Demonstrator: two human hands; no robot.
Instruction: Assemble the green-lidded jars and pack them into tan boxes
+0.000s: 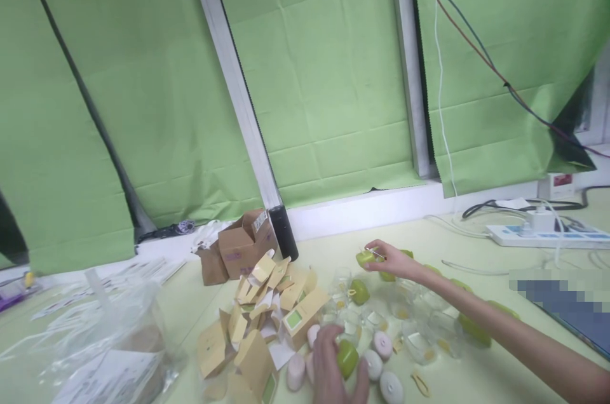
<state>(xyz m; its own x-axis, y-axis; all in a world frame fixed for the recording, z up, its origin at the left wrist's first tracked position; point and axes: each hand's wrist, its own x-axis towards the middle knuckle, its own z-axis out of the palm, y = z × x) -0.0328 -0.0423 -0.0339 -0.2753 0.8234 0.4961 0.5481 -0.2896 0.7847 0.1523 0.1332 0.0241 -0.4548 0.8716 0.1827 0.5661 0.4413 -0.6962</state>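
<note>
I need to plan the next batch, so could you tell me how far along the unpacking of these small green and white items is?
Many flattened cardboard boxes already lie heaped. The right hand pinches a green piece; the left hand rests on another green piece. White pieces and clear wrappers remain scattered.

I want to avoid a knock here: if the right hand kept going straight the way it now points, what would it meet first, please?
The right hand, pinching a green piece, points left toward the black cylinder; likely that first, though depth is unclear.
</note>
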